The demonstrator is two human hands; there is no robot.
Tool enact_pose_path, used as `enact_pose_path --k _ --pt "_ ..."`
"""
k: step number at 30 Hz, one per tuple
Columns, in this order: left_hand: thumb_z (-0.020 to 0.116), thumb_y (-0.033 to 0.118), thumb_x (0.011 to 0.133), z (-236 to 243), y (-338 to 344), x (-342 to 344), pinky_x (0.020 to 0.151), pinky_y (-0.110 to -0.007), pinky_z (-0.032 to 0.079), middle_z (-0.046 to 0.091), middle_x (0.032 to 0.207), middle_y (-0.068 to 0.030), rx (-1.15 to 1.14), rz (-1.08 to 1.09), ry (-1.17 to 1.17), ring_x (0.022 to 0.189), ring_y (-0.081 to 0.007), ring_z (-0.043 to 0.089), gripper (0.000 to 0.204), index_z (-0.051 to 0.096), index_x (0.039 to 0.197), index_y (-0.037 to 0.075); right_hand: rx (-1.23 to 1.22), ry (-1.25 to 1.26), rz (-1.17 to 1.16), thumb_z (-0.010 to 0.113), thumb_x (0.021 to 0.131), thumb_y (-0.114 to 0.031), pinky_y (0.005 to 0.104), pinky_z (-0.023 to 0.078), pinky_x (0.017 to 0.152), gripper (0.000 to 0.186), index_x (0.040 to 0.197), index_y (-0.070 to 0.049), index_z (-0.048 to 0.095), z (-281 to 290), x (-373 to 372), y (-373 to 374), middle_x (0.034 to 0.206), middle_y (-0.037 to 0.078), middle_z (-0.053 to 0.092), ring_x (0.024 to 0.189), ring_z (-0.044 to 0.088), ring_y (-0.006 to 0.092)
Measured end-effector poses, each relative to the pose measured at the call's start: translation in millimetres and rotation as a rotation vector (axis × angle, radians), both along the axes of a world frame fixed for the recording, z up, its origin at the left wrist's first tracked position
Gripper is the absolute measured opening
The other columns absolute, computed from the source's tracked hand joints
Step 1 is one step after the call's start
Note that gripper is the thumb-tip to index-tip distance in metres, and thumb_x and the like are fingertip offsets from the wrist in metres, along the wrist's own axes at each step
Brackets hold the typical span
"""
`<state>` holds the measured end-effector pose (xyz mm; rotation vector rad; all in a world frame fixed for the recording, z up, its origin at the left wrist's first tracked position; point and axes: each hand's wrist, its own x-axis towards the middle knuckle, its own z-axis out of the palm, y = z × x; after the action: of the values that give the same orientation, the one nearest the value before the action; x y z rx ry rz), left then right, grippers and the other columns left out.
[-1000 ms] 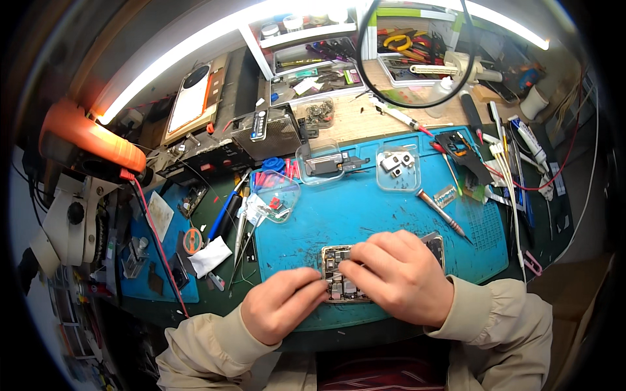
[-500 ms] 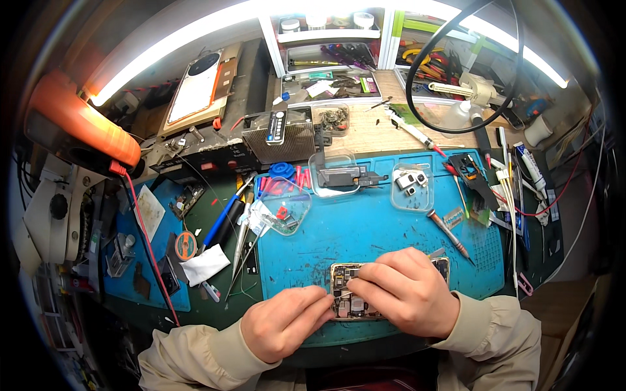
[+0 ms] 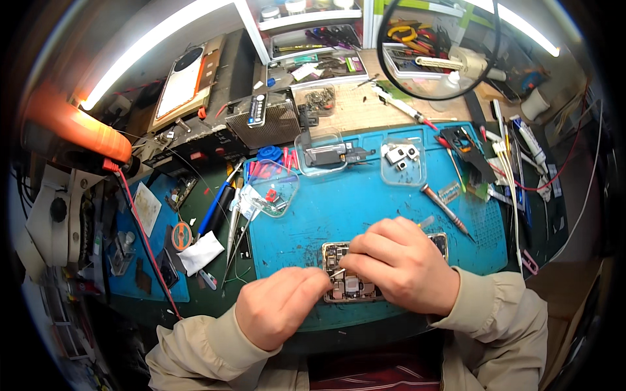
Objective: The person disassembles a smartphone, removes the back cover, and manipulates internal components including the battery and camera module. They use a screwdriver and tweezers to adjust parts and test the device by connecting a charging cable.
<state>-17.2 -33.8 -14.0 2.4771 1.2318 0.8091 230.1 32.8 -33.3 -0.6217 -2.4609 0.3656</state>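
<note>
An opened phone [image 3: 352,287] lies on the blue work mat, its circuit board and metal shields exposed. My right hand [image 3: 405,267] is closed over its middle and upper part, fingers pinched around a slim tool [image 3: 427,222] whose pale end shows beyond the knuckles. A thin pale tip [image 3: 338,273] shows between the fingertips of both hands, just over the board; whether it belongs to that tool I cannot tell. At the phone's left edge my left hand [image 3: 282,305] is closed with thumb and fingers pressed together. Whatever it pinches is hidden.
Clear plastic boxes with small parts [image 3: 403,163] stand along the back of the mat [image 3: 326,221]. A screwdriver-like pen tool [image 3: 447,210] lies to the right. Left are tweezers [image 3: 235,247], a white tissue [image 3: 200,253] and a red cable [image 3: 147,244]. A black loop [image 3: 381,65] hangs at top right.
The whole scene has shifted up and slightly left in the picture as the view moved. Both hands stay at the phone, with the left fingertips now closer to the right ones.
</note>
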Motion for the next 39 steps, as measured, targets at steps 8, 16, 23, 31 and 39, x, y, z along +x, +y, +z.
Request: enact_pose_path --k 8,16,23,31,39 --pt "0.078 -0.005 0.083 -0.9 -1.4 1.4 0.068 -0.036 0.064 0.075 0.105 -0.0176 0.190 -0.142 0.170 0.087 -0.0311 0.078 0.034 0.059 0.111 -0.001 0.040 0.091 -0.035 0.069 0.083 -0.017 0.0360 0.048 0.079 0.011 0.087 -0.009 0.063 -9.9 -3.5 -3.3 0.094 0.003 0.057 0.094 0.059 0.0223" --pt "0.085 -0.012 0.076 3.6 9.9 0.8 0.065 -0.040 0.064 0.076 0.102 -0.0185 0.155 -0.211 0.164 0.082 -0.0337 0.077 0.038 0.055 0.096 0.000 0.094 0.092 -0.006 0.070 0.083 -0.018 0.0342 0.049 0.081 0.014 0.094 -0.009 0.069 -13.7 0.3 0.3 0.099 0.001 0.061 0.096 0.060 0.0197" --pt "0.077 -0.004 0.086 8.1 16.3 -1.8 0.071 -0.037 0.063 0.074 0.107 -0.0160 0.089 -0.253 0.211 0.087 -0.0313 0.076 0.034 0.057 0.114 0.000 0.255 0.042 -0.018 0.069 0.084 -0.022 0.0313 0.047 0.082 0.010 0.080 -0.012 0.068 -12.8 0.7 1.7 0.089 -0.001 0.058 0.096 0.059 0.0167" --pt "0.076 -0.003 0.086 12.5 5.4 9.5 0.069 -0.037 0.061 0.074 0.108 -0.0151 0.118 -0.161 0.258 0.089 -0.0309 0.075 0.035 0.058 0.115 0.001 0.286 0.071 -0.043 0.070 0.084 -0.022 0.0313 0.047 0.081 0.011 0.078 -0.013 0.068 -15.9 -0.5 1.8 0.088 -0.001 0.057 0.095 0.059 0.0170" --pt "0.085 -0.012 0.082 14.1 13.4 10.6 0.066 -0.039 0.062 0.075 0.104 -0.0165 0.113 -0.213 0.319 0.083 -0.0334 0.076 0.063 0.043 0.125 0.005 0.236 0.106 -0.033 0.070 0.084 -0.021 0.0323 0.048 0.082 0.011 0.078 -0.013 0.068 -19.6 -1.5 1.9 0.089 -0.001 0.058 0.096 0.059 0.0177"
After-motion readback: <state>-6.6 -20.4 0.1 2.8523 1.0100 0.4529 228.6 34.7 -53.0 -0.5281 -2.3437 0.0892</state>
